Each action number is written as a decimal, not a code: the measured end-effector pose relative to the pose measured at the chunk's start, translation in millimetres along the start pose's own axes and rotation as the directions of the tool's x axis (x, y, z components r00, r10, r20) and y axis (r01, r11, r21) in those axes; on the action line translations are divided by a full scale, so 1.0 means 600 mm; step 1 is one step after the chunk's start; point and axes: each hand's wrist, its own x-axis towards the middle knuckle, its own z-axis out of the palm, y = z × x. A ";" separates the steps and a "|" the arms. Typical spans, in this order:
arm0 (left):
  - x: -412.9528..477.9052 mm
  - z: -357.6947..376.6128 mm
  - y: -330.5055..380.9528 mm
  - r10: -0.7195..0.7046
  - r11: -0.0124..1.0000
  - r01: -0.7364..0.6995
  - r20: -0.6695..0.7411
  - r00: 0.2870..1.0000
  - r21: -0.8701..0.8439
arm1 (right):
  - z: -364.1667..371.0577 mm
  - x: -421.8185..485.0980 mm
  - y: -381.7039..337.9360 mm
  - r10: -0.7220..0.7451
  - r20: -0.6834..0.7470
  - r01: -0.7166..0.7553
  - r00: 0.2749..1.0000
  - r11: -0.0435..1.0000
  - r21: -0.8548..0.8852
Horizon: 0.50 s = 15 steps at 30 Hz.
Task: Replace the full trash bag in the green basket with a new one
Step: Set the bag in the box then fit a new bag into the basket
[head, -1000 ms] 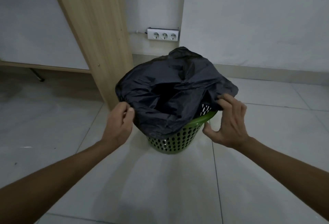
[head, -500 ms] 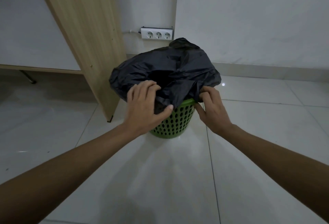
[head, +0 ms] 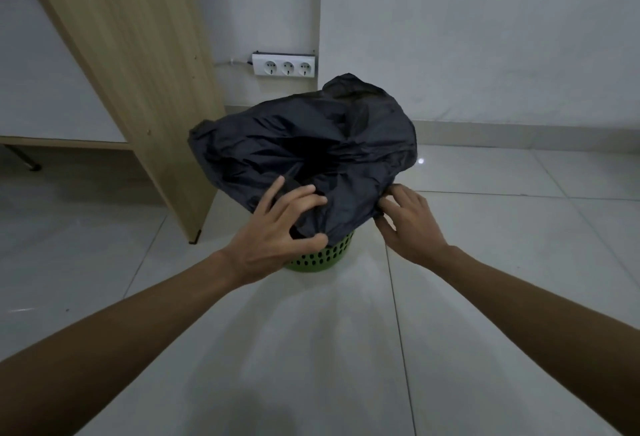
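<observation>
1. Both hands have slid along the black trash bag [head: 304, 148] since a moment ago, bunching its near edge.
2. Left hand [head: 277, 238] clutches a fold of plastic, fingers curled around it.
3. Right hand [head: 410, 224] pinches the bag's right edge.
4. The green basket [head: 322, 255] sits on the tiled floor [head: 311, 349] beside a wooden panel [head: 138, 71], bag draped over its rim.

A single head-worn view looks forward and down, close over the green basket [head: 317, 257] on the floor [head: 311, 349].

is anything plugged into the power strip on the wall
No, all three sockets of the power strip sit bare, with only its own cord running off to the left.
</observation>
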 end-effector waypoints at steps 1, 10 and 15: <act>-0.001 0.001 0.001 0.014 1.000 -0.014 0.035 0.999 0.006 | 0.002 0.002 -0.002 0.048 0.054 -0.051 0.997 0.998 0.040; -0.015 -0.013 0.015 -0.147 0.987 0.141 0.077 0.986 0.079 | -0.043 0.046 -0.066 0.496 -0.385 -0.342 0.778 0.849 0.404; 0.021 -0.020 0.002 -0.338 0.936 0.344 -0.088 0.937 0.071 | -0.053 0.103 -0.121 0.072 -0.375 -0.018 0.924 0.989 0.145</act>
